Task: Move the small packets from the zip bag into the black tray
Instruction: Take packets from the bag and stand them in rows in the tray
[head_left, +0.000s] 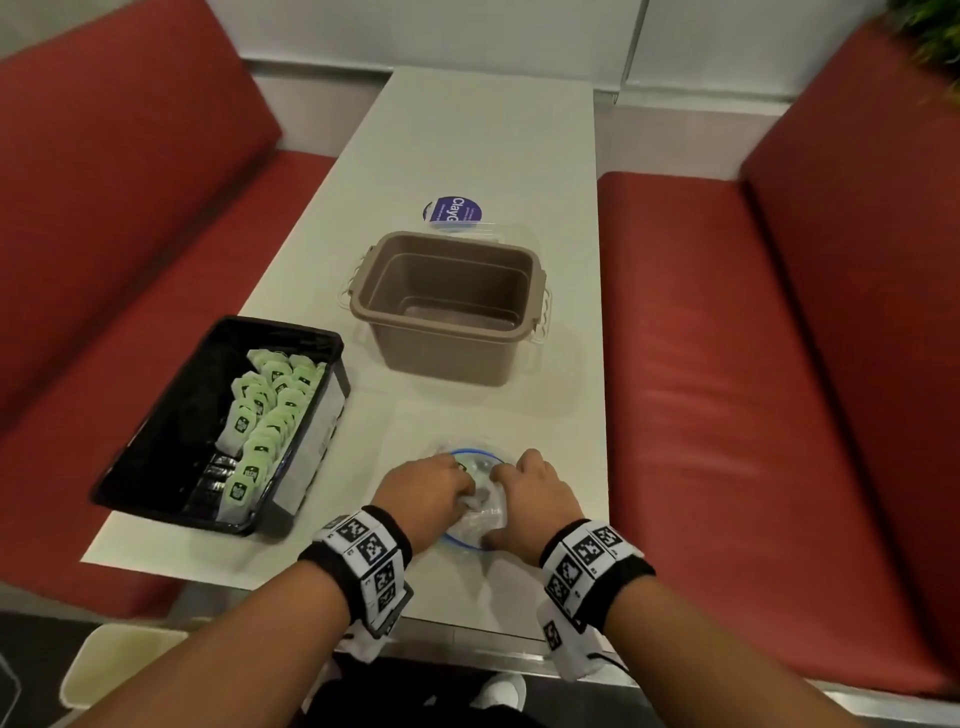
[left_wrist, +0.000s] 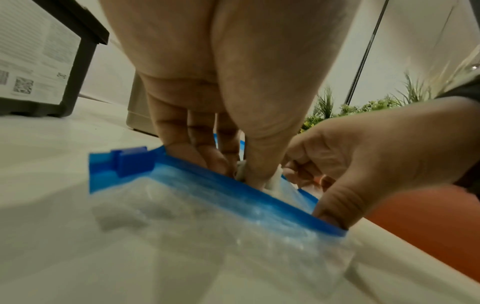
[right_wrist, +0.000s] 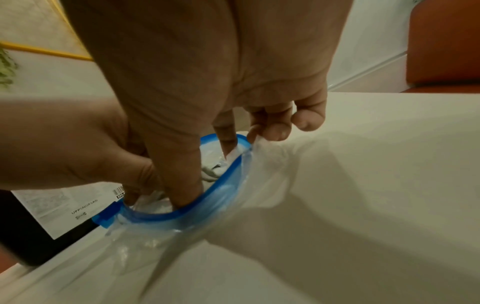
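Note:
A clear zip bag (head_left: 475, 519) with a blue rim (right_wrist: 221, 189) lies near the table's front edge. My left hand (head_left: 462, 491) reaches into its mouth, and thumb and fingers (left_wrist: 259, 170) pinch white packets (left_wrist: 242, 170) inside. My right hand (head_left: 501, 480) holds the mouth apart, its thumb (right_wrist: 182, 185) hooked inside the near rim and its fingers (right_wrist: 270, 131) gripping the far edge. More pale packets (right_wrist: 215, 168) show inside the bag. The black tray (head_left: 291, 328) stands to the left, with several green-and-white packets (head_left: 270, 410) in rows along its right side.
A brown plastic tub (head_left: 452, 306) stands behind the bag at mid-table, with a clear lid bearing a purple label (head_left: 452, 212) behind it. Red benches (head_left: 753, 364) flank the table on both sides. The tray's white-labelled wall (left_wrist: 39, 61) is close to my left hand.

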